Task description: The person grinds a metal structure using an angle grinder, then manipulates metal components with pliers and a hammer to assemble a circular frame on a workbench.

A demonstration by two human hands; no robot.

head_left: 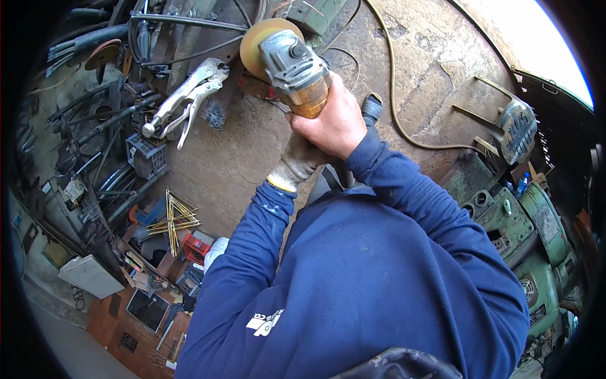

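Note:
An angle grinder [300, 79] with a grey head and orange body is gripped at the top centre. Its tan disc [254, 49] sits against or close over a thin metal frame [189, 21]; the exact contact is hidden. My bare right hand [334, 120] wraps round the orange body. Just below it, my left hand [297, 158], in a dirty knitted glove, is closed at the rear of the grinder, its fingers mostly hidden. A few orange spark streaks show beyond the disc. Locking pliers [188, 101] stand to the left, their jaws near the metal bars.
Metal rods and scrap [88, 132] crowd the left side. Yellow folding rules [173, 221] and a red box [196, 248] lie lower left. A hose [394, 82] curves over the concrete floor [429, 63]. Green machinery [517, 221] stands at right, near a metal seat-like piece [516, 129].

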